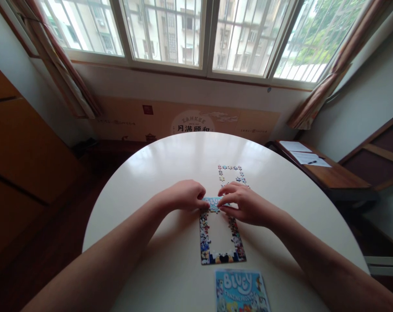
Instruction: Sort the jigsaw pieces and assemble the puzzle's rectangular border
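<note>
A partly assembled jigsaw puzzle [205, 242] lies on the white round table [134, 173], its border joined around a bare middle. At the left end of its light blue top strip, my left hand [187, 194] has curled fingers, with thumb and fingertip close to the strip. My right hand [245, 203] rests over the strip's right end, its fingers apart and the fingertips touching the pieces. Beyond my right hand, loose puzzle pieces [230, 167] are laid out in a rough rectangle. Whether a separate piece is under my left fingertips is hidden.
A blue picture card [241, 292] reading "Bluey" lies near the table's front edge. To the right stands a wooden desk [342, 175] with papers [302, 156] and a pen. Windows and curtains are behind the table.
</note>
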`<state>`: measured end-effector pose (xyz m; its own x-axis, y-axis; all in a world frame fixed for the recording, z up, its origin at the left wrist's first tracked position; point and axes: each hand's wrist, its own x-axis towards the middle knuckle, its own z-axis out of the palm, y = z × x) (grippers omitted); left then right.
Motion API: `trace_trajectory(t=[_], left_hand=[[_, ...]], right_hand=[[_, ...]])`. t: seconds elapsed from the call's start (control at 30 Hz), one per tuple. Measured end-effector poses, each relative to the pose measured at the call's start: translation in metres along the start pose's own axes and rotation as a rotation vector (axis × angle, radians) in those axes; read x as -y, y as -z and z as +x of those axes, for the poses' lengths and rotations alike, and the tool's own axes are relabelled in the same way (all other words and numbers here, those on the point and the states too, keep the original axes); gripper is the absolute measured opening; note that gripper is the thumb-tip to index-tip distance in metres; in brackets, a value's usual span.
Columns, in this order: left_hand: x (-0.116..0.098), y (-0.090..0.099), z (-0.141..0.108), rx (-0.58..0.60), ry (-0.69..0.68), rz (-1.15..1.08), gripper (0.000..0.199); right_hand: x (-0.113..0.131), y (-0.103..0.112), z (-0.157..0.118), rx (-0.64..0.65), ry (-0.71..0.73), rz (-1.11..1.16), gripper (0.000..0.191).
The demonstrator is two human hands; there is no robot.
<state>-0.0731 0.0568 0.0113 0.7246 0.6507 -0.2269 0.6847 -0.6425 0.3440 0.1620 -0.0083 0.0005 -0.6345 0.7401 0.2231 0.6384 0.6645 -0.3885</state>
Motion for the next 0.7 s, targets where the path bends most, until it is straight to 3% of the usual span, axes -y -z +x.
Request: trace_trajectory(t=[0.07, 0.23, 0.47, 0.7], left_hand=[[-0.001, 0.001, -0.001, -0.017, -0.017, 0.000, 0.037], [-0.008, 0.004, -0.001, -0.193, -0.050, 0.083, 0.041], [-0.008, -0.007, 0.005, -0.254, 0.017, 0.157, 0.052], [-0.002, -0.008, 0.007, -0.306, -0.020, 0.157, 0.046]], right_hand=[[-0.007, 0.010, -0.004, -0.036, -0.026, 0.025, 0.019], [-0.022, 0.035, -0.016, -0.080, -0.155, 0.005, 0.024], [-0.033, 0.055, -0.025, -0.093, -0.247, -0.061, 0.024], [-0.073, 0.049, -0.031, -0.473, -0.417, -0.224, 0.026]])
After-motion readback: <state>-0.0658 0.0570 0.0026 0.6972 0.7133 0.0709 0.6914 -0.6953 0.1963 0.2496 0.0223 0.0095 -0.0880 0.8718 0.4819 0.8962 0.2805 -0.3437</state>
